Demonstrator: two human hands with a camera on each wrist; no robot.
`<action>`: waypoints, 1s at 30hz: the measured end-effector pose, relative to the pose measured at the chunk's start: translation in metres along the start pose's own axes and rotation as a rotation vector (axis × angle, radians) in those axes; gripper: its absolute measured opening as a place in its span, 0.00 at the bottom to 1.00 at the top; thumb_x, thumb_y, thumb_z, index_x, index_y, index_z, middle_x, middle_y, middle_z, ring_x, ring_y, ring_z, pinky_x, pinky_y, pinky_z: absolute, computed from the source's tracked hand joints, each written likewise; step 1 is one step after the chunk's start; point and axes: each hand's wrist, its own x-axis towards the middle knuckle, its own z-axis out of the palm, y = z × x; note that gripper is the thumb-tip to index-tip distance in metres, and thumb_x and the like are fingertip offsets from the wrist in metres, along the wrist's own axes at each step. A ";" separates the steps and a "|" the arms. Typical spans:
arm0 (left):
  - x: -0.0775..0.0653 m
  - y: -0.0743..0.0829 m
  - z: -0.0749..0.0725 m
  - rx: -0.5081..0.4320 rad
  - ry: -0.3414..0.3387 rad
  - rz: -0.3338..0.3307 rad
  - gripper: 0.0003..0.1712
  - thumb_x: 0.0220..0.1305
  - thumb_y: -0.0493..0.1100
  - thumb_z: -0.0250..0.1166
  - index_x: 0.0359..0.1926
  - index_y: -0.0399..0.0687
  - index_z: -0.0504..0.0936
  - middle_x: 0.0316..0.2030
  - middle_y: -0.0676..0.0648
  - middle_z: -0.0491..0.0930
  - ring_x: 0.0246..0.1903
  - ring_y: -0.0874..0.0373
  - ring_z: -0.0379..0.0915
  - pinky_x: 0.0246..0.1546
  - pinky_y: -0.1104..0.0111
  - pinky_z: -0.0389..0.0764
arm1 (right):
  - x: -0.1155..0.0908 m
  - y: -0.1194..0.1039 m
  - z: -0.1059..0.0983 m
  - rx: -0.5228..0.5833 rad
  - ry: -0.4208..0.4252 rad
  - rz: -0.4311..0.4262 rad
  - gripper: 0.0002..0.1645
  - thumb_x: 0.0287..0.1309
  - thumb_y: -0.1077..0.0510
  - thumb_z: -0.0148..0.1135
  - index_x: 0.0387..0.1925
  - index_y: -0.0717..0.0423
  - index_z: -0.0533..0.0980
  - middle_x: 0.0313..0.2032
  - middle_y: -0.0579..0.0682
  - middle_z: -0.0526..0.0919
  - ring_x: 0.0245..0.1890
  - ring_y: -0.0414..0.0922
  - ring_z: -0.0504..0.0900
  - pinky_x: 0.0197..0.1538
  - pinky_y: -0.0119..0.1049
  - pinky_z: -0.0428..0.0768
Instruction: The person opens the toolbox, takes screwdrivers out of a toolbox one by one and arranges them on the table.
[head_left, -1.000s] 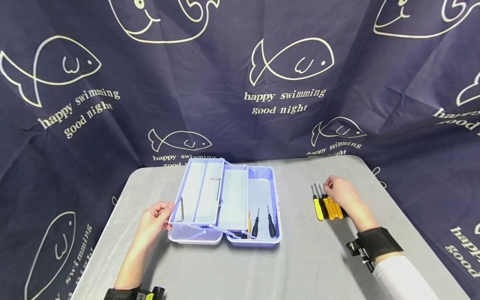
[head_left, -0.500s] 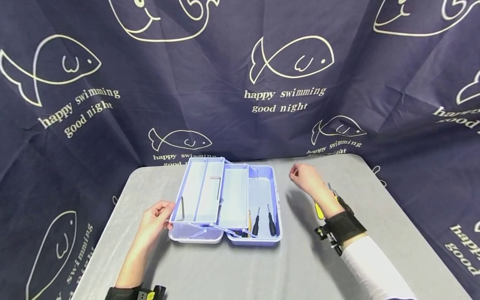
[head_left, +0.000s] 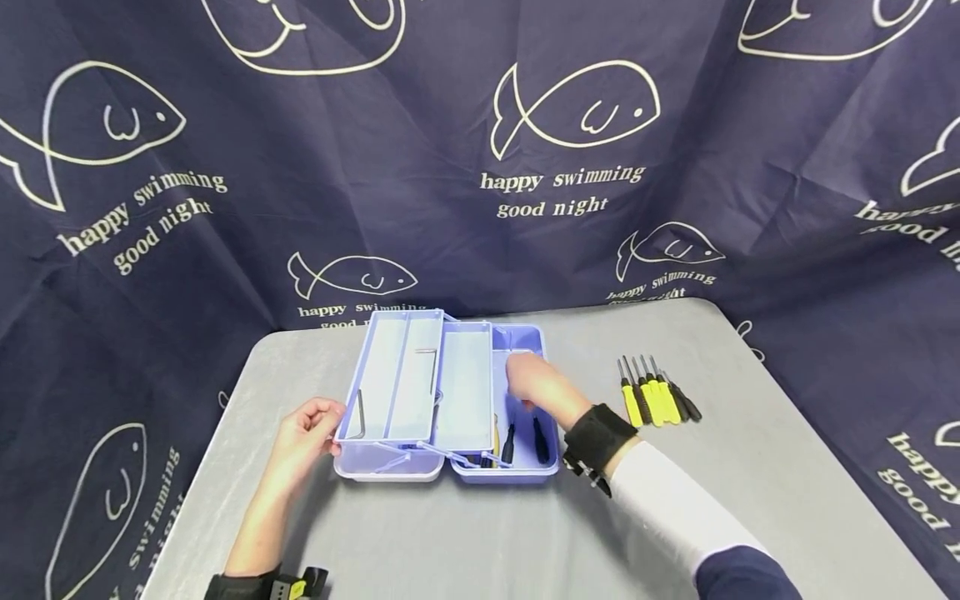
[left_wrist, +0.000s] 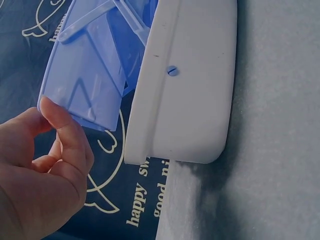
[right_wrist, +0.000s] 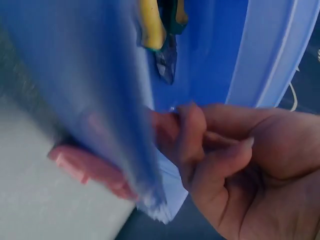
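Note:
A light blue toolbox (head_left: 517,475) stands unfolded on the table, its stepped trays swung to the left. My left hand (head_left: 306,433) pinches the near left corner of the upper tray (head_left: 386,375); the left wrist view shows thumb and fingers at that tray's edge. Inside the deep right compartment is my right hand (head_left: 536,383), fingers curled, thumb and forefinger brought together. A tiny bright metal piece (right_wrist: 172,108) glints at those fingertips; most of it is hidden. Beneath the hand lie black-handled screwdrivers (head_left: 542,443). Pliers with yellow grips (right_wrist: 151,25) appear in the right wrist view.
Right of the toolbox lies a row of screwdrivers (head_left: 654,400) with yellow and black handles. Two hex keys sit in the upper tray, one bent key (head_left: 361,417) near its front. A patterned dark curtain (head_left: 450,225) hangs behind the grey table (head_left: 465,533).
From the screwdriver row, my right hand has moved left and down into the toolbox's right compartment, uncovering the row. My left hand keeps its grip on the tray. The head view has shifted slightly.

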 end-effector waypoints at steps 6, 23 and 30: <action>0.002 0.001 0.001 -0.002 0.000 -0.014 0.09 0.76 0.34 0.59 0.41 0.28 0.77 0.21 0.54 0.78 0.20 0.65 0.73 0.20 0.75 0.77 | 0.009 -0.012 0.001 0.009 -0.223 0.074 0.12 0.56 0.72 0.63 0.19 0.63 0.76 0.15 0.55 0.84 0.10 0.41 0.77 0.15 0.27 0.73; 0.005 0.004 -0.003 -0.020 -0.007 -0.053 0.08 0.77 0.36 0.61 0.38 0.37 0.80 0.22 0.54 0.79 0.20 0.65 0.74 0.20 0.74 0.77 | 0.009 -0.014 -0.006 0.264 -0.548 0.060 0.07 0.65 0.68 0.64 0.37 0.73 0.81 0.17 0.54 0.82 0.15 0.40 0.78 0.21 0.25 0.72; 0.005 0.002 -0.002 -0.008 -0.019 -0.060 0.08 0.77 0.37 0.61 0.38 0.37 0.79 0.21 0.55 0.79 0.20 0.65 0.74 0.21 0.75 0.78 | 0.016 -0.012 -0.007 0.258 -0.742 0.136 0.15 0.70 0.65 0.61 0.51 0.73 0.82 0.32 0.62 0.89 0.23 0.42 0.83 0.31 0.27 0.80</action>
